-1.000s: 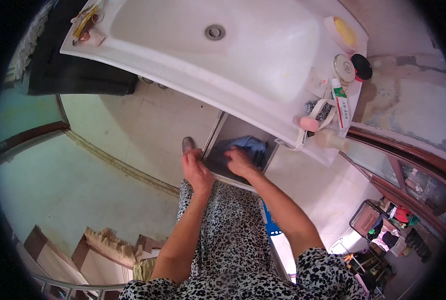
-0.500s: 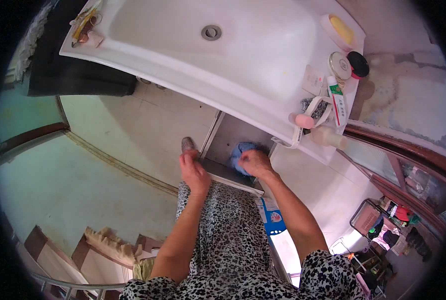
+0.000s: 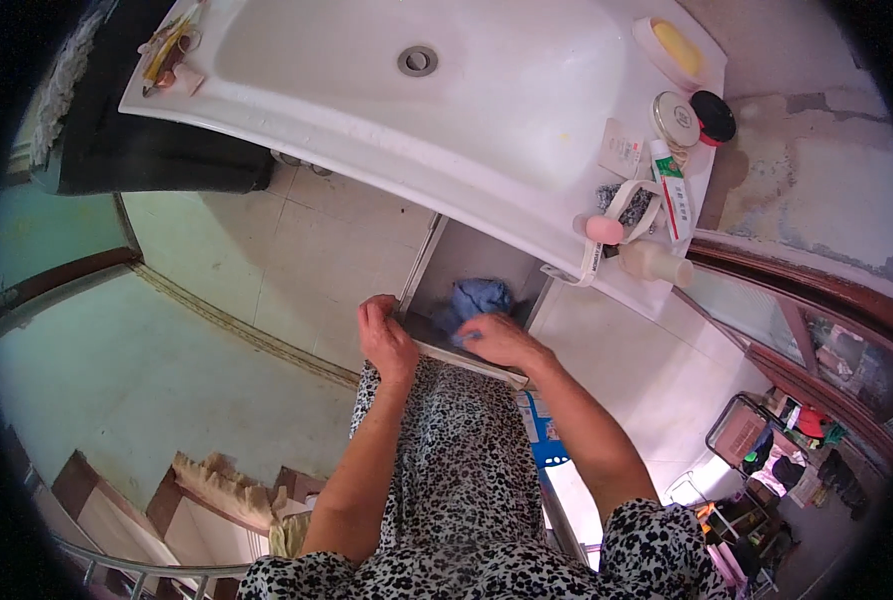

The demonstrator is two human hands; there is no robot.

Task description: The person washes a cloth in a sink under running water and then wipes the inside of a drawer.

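Right hand [image 3: 503, 341]: fingers down at near edge of blue cloth [image 3: 481, 296]; can't tell if pinching or only pressing.
Left hand [image 3: 390, 345]: curled at near left corner of drawer [image 3: 474, 250]; can't tell if it grasps the rim.
Cloth position: bunched inside drawer, on its bottom.
Vs 0.5 s ago: right hand nearer drawer front; more of cloth shows past the fingers. Left hand about the same.
Vs 1.0 s ago: cloth more compact, shifted left off the right wall.
Drawer: grey inside, pulled out below sink's front edge.
Sink [image 3: 316, 50]: white, round metal drain [image 3: 417, 61].
Right ledge: yellow soap [image 3: 676, 46] in pale dish, round white case [image 3: 675, 118], tube [image 3: 670, 190].
Floor [image 3: 306, 240]: pale tiles.
Room: stained wall [image 3: 806, 180] right; mixed clutter [image 3: 781, 460] lower right.
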